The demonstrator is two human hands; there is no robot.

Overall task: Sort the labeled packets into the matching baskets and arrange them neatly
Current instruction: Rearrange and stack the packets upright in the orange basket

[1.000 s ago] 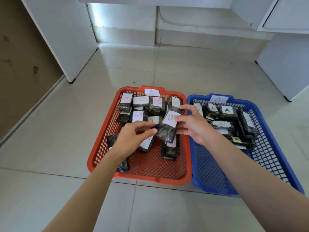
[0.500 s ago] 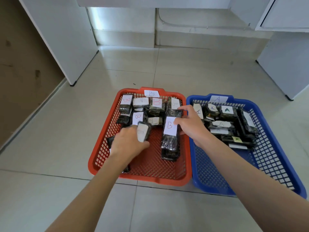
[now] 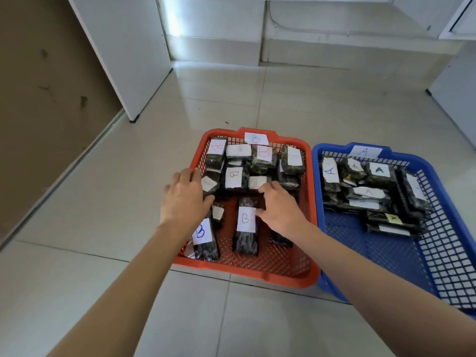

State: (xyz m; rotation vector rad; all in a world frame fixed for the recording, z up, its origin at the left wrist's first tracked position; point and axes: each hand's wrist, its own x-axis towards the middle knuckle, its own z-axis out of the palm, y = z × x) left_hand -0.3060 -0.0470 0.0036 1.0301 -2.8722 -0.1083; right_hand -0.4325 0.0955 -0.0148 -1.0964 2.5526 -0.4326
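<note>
One B pkt (image 3: 246,225) lies touching R hand (image 3: 280,210).

Pale glossy tiled floor (image 3: 77,292), thin grout lines, soft glare toward the back. One small dark speck (image 3: 226,122) on a tile. Left: brown wall (image 3: 38,99) with several dark smudges, meeting the floor at a light skirting strip (image 3: 85,148). Upper left: white panel (image 3: 123,47) standing on the floor, dark foot (image 3: 133,120) at its near corner. Back: low white plinth (image 3: 334,50), a thin cable (image 3: 296,28) running along it. Right edge: white cabinet (image 3: 456,99), only partly in view.
</note>
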